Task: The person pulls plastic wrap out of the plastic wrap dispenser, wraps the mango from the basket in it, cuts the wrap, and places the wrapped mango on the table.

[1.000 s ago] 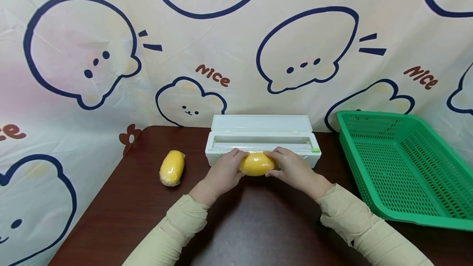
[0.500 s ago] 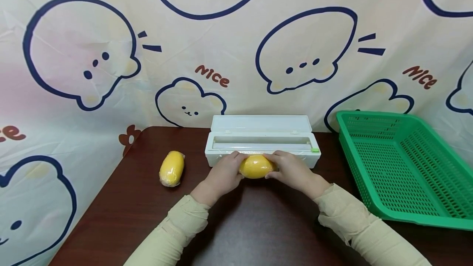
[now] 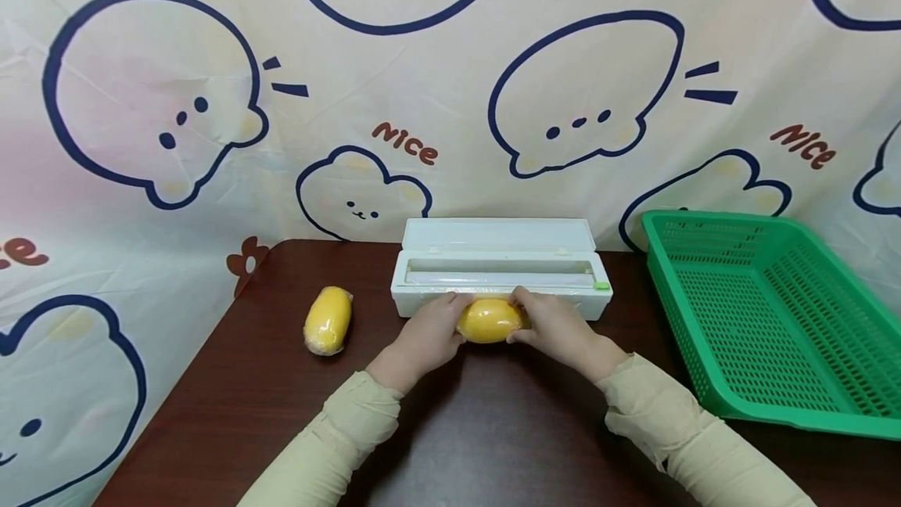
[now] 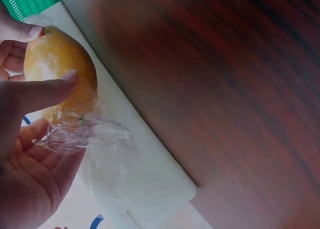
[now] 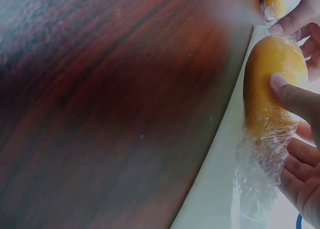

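Observation:
Both hands hold a yellow fruit, seemingly a mango (image 3: 490,321), in front of the white cling film box (image 3: 408,297). The left hand (image 3: 427,335) grips its left end, the right hand (image 3: 561,332) its right end. Each thumb presses on the near side while the other fingers lie behind, partly hidden. Clear cling film (image 4: 95,134) covers the mango, and a loose crumpled flap bunches at its left end in the left wrist view. More loose film (image 5: 260,174) trails from the right end in the right wrist view.
Another wrapped yellow mango (image 3: 328,321) lies to the left on the dark wooden table (image 3: 486,444). The box's lid (image 3: 498,235) stands up, with a film roll (image 3: 493,278) inside. A green plastic basket (image 3: 760,335) stands at right. A printed cloth (image 3: 457,100) hangs behind.
The mango has come slightly lower and nearer the person, held between both hands. The right hand's fingers have shifted a little on it. The other mango, box and basket stay in place.

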{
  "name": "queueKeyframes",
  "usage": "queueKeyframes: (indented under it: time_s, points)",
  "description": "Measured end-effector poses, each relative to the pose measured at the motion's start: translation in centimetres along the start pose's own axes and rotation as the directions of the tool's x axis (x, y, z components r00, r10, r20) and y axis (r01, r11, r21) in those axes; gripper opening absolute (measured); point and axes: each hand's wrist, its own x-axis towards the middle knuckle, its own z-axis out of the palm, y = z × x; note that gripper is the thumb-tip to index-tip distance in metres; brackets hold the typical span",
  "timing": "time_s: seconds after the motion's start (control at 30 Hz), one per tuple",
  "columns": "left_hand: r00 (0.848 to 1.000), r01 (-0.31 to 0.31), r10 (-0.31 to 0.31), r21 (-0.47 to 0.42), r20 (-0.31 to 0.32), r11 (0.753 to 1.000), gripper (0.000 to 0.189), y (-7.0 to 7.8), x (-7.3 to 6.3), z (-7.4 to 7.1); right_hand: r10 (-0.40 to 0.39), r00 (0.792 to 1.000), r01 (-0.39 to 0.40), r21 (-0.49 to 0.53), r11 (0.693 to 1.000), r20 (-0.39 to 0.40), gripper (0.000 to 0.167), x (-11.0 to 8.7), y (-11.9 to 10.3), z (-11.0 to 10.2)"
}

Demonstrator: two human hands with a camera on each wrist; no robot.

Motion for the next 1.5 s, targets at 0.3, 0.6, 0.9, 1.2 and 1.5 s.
queueKeyframes:
  time_s: [0.3,0.6,0.9,1.2,1.5]
  points:
    - [0.999,0.033,-0.033,-0.007,0.036,0.999,0.053,0.1,0.0,0.1,-0.043,0.999,0.043,0.038,0.998,-0.015,0.040,0.1,0.2,0.4]
    - [0.995,0.054,-0.055,0.014,0.081,0.998,0.051,0.8,0.4,0.1,-0.032,0.999,0.033,0.081,0.996,-0.011,0.035,0.1,0.5,0.5]
    - [0.990,0.072,-0.076,0.033,0.120,0.997,0.050,0.9,0.6,-0.1,-0.027,1.000,0.027,0.095,0.995,0.007,0.036,0.2,0.7,0.6]
    - [0.977,0.124,-0.121,-0.006,0.178,0.992,0.055,0.6,0.8,-0.3,0.011,0.999,-0.016,0.123,0.992,0.040,0.044,0.2,0.9,0.7]
    - [0.976,0.117,-0.116,0.009,0.184,0.993,0.044,0.7,0.7,-0.5,0.010,0.998,-0.022,0.182,0.983,0.065,0.044,-0.1,1.3,0.5]
